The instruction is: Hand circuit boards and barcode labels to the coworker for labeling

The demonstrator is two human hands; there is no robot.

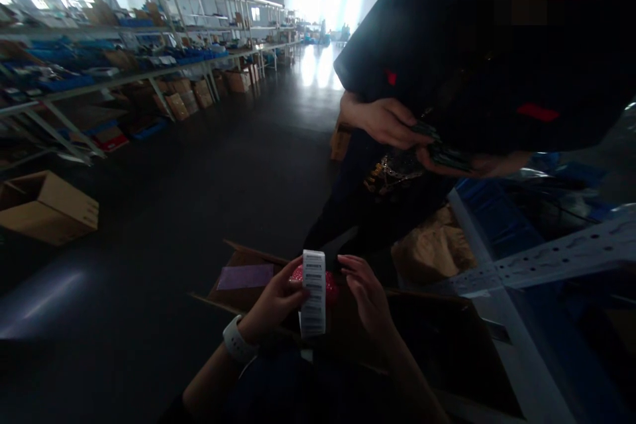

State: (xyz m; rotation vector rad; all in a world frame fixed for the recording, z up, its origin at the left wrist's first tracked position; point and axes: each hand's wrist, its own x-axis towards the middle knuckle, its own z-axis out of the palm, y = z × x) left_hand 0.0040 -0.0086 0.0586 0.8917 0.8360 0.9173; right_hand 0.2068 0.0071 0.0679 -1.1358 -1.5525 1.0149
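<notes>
My left hand (275,301), with a white watch on its wrist, pinches a white strip of barcode labels (313,291) that stands upright. Behind the strip sits a pink bubble-wrapped item (332,286), partly hidden. My right hand (365,295) reaches toward the strip and the pink item, fingers spread, touching or nearly touching them. Both hands hover over an open cardboard box (248,271).
A person in dark clothes (477,46) stands close at the right, their hands (392,122) holding dark small parts. A blue metal shelf rack (546,258) is at the right. Long shelving (149,59) lines the left; a carton (47,205) stands on the dark floor.
</notes>
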